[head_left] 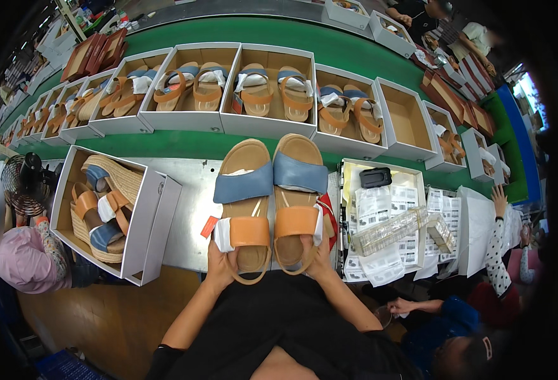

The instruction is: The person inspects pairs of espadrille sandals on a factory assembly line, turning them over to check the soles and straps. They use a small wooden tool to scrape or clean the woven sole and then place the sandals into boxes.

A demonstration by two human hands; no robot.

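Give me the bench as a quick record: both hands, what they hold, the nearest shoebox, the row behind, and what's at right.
Left hand: grips left sandal near its heel
Right hand: grips right sandal near its heel
Held pair: blue front straps, orange rear straps, toes pointing away
Nearest shoebox: open, at left, containing wedge sandals
Behind: row of open shoeboxes on green surface
Right: label sheets, black object

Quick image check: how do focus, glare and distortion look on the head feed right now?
Head view: both held sandals look reasonably sharp; head view: pale sheen on the metal tabletop left of them; head view: the green surface bows into an arc; head view: corners fall to black, and the bright patch at upper right looks washed out.
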